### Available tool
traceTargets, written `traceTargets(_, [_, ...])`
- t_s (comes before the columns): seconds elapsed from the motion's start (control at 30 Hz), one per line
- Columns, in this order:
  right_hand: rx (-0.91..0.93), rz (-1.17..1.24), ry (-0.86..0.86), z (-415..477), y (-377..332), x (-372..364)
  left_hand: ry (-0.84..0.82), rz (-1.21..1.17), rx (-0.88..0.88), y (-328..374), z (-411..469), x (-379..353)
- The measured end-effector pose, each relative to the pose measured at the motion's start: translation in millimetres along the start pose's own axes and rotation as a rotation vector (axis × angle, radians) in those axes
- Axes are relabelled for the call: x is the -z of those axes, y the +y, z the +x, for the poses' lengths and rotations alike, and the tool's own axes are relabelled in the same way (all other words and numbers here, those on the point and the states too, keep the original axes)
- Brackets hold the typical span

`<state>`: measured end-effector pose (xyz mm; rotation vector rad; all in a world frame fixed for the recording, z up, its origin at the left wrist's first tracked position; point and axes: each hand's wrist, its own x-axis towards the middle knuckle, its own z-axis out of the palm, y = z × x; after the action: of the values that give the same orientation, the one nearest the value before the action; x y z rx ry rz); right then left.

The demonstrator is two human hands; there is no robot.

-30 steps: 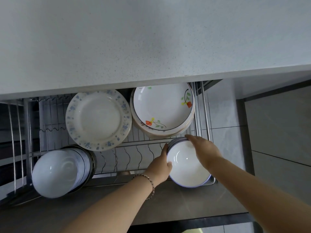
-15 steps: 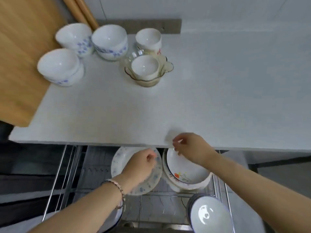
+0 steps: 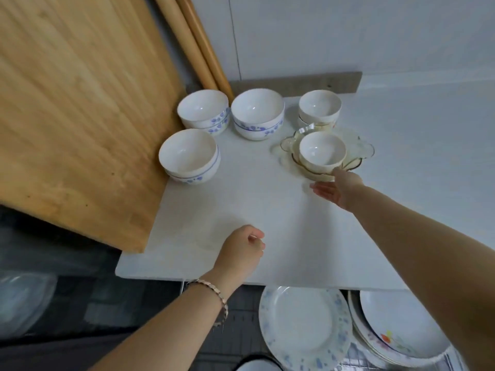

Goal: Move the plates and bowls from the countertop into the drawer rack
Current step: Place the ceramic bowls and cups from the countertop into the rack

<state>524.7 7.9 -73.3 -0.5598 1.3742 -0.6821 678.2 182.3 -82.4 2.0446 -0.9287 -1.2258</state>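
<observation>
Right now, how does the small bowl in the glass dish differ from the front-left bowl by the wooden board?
The small bowl is plain white; the front-left bowl has blue markings. The small bowl sits in the glass dish; the front-left bowl nests on another bowl. The right hand is at the glass dish; none is near the front-left bowl. Both upright, empty, white inside.

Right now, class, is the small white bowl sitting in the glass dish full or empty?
Empty: the small white bowl, upright in the glass dish, shows a bare white inside.
</observation>
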Motion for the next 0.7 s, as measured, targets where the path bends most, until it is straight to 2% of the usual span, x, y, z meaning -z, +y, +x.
traceTargets(0.1, [0.055, 0.108, 0.07, 6, 2, -6, -0.013, -0.026, 0.037, -13, 3, 9])
traceTargets(0.27, [-0.012, 0.127, 0.08, -21, 26, 10, -0.028, -0.122, 0.087, -20, -3, 14])
traceTargets(0.37, [-0.051, 0.073, 0.03, -66, 51, 28, -0.044, -0.227, 0.095, -15, -18, 9])
traceTargets(0.53, [-0.122, -0.004, -0.079, -142, 100, 56, -0.188, -0.454, 0.207, -4, -69, -2])
traceTargets(0.7, [-0.161, -0.154, -0.25, -197, 141, 76, -0.135, -0.456, 0.227, -27, -123, -10])
